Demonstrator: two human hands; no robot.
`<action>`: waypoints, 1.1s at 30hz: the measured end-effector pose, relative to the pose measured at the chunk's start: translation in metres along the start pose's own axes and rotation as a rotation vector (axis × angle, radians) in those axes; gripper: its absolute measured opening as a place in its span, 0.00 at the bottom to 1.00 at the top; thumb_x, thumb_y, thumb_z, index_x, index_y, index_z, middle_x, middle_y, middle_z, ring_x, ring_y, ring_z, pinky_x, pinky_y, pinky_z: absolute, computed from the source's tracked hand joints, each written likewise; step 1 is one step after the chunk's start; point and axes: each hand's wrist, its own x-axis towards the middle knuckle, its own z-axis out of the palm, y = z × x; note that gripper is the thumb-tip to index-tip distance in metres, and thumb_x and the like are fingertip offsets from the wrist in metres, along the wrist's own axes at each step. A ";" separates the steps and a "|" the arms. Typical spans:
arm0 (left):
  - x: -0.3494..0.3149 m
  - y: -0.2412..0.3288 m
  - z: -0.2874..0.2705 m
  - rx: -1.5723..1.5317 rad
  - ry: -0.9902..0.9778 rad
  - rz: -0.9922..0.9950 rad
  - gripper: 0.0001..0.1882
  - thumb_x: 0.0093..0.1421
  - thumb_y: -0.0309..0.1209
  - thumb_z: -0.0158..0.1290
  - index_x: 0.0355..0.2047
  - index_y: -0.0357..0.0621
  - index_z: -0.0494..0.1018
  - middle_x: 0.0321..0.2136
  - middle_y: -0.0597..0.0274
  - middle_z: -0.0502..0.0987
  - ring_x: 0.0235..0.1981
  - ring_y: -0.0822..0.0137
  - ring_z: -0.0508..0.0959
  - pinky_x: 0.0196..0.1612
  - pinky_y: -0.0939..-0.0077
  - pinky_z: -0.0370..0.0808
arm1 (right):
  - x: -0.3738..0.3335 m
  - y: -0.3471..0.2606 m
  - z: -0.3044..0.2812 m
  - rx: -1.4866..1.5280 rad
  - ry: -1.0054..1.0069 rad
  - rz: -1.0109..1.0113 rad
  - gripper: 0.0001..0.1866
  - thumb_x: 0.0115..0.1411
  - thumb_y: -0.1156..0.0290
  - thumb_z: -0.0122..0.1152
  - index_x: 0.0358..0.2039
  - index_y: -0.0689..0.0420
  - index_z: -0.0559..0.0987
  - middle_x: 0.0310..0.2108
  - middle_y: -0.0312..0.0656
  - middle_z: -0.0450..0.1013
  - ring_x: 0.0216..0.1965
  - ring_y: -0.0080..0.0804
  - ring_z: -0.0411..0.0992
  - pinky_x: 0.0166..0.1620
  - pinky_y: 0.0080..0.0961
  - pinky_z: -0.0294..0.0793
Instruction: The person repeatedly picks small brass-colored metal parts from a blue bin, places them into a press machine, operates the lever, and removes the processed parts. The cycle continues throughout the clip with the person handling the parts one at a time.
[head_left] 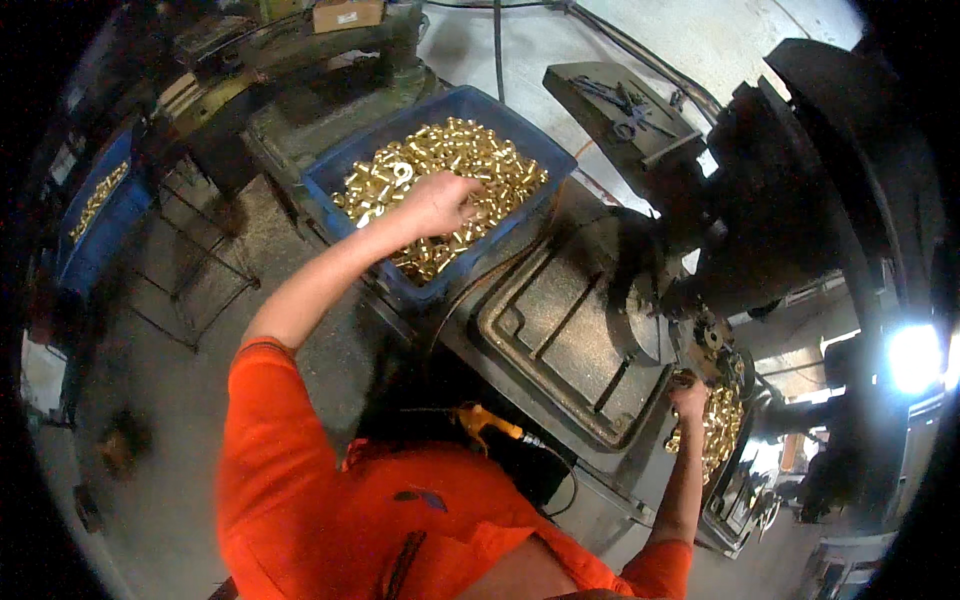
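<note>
My left hand (pixel 442 203) is over a blue plastic bin (pixel 335 170) heaped with small brass fittings (pixel 460 150). Its fingers curl down and close above the heap; whatever they hold is hidden behind them. Far to the right, my right hand (pixel 688 400) reaches to the machine's edge, beside a second pile of brass fittings (pixel 722 425). The fingers of that hand look bent together, close to the dark metal fixture (pixel 708 340), and anything in them is too small and shadowed to name.
A grey machine table (pixel 570 330) with slots lies between my hands, under a dark machine head (pixel 750 190). A yellow air gun (pixel 485 422) hangs at the front with its hose. Tools lie on a tray (pixel 610 100) behind. Another blue bin (pixel 95 215) stands at left.
</note>
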 end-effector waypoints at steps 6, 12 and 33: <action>0.019 -0.057 0.031 0.125 -0.245 -0.101 0.16 0.45 0.31 0.56 0.36 0.40 0.74 0.32 0.48 0.75 0.35 0.52 0.75 0.40 0.60 0.72 | -0.012 -0.024 -0.018 -0.481 0.175 -0.024 0.22 0.38 0.65 0.61 0.37 0.56 0.76 0.37 0.51 0.73 0.40 0.47 0.71 0.42 0.34 0.70; 0.056 -0.049 0.072 0.464 -0.518 -0.057 0.10 0.43 0.27 0.53 0.29 0.42 0.75 0.31 0.54 0.77 0.35 0.56 0.77 0.37 0.61 0.73 | -0.082 -0.091 -0.060 -0.014 0.381 -0.002 0.23 0.36 0.71 0.56 0.37 0.66 0.75 0.38 0.52 0.73 0.41 0.44 0.71 0.45 0.30 0.68; -0.034 0.072 0.006 -0.198 0.023 0.661 0.06 0.50 0.31 0.50 0.30 0.52 0.73 0.22 0.60 0.74 0.24 0.57 0.75 0.23 0.61 0.70 | -0.163 -0.247 -0.105 0.974 -0.139 -0.284 0.25 0.27 0.86 0.36 0.28 0.68 0.76 0.29 0.48 0.73 0.34 0.33 0.71 0.39 0.24 0.70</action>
